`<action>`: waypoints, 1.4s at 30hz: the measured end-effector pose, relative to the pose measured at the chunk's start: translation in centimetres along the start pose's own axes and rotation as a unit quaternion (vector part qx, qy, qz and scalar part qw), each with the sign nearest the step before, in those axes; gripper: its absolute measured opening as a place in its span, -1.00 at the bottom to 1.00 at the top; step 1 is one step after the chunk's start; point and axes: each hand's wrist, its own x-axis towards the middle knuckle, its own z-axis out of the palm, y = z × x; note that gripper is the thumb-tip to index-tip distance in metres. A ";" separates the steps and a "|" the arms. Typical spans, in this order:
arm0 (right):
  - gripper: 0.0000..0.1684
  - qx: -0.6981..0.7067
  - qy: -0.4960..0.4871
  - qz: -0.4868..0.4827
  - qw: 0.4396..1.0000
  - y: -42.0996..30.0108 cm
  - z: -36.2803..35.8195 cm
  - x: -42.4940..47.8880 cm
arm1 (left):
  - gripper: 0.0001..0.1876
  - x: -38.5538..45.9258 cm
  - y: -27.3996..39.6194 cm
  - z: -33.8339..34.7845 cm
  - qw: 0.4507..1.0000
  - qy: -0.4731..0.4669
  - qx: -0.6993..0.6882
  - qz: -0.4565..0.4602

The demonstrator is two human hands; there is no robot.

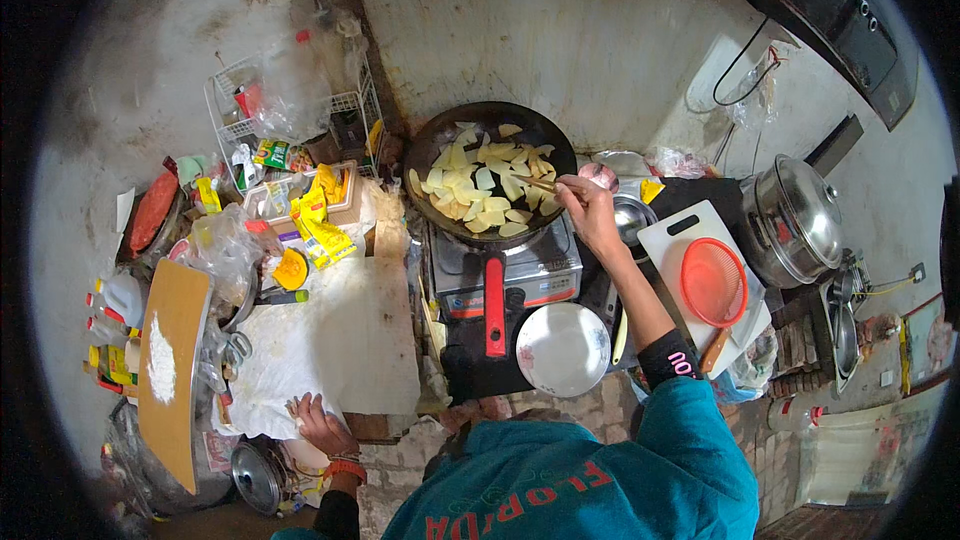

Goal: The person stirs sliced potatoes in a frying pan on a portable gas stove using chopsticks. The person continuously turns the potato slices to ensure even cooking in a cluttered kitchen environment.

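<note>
A dark frying pan with a red handle sits on the portable stove. Pale potato slices lie spread in it, a few browned at the edges. My right hand holds wooden chopsticks, whose tips reach among the slices at the pan's right side. My left hand rests at the front edge of the white cloth, left of the stove; whether its fingers grip the cloth cannot be told. In front of the stove stands a white plate with a floral mark.
Right of the stove are a metal bowl, a white cutting board bearing a red plastic colander, a wooden-handled knife and a steel steamer pot. Leftward are seasoning packets, cut pumpkin, scissors and a floured board.
</note>
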 end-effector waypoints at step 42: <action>-0.80 -0.034 0.013 -0.012 0.999 -4.4 -0.4 -4.8 | -0.60 -0.1 0.6 0.1 1.000 0.008 0.019 -0.008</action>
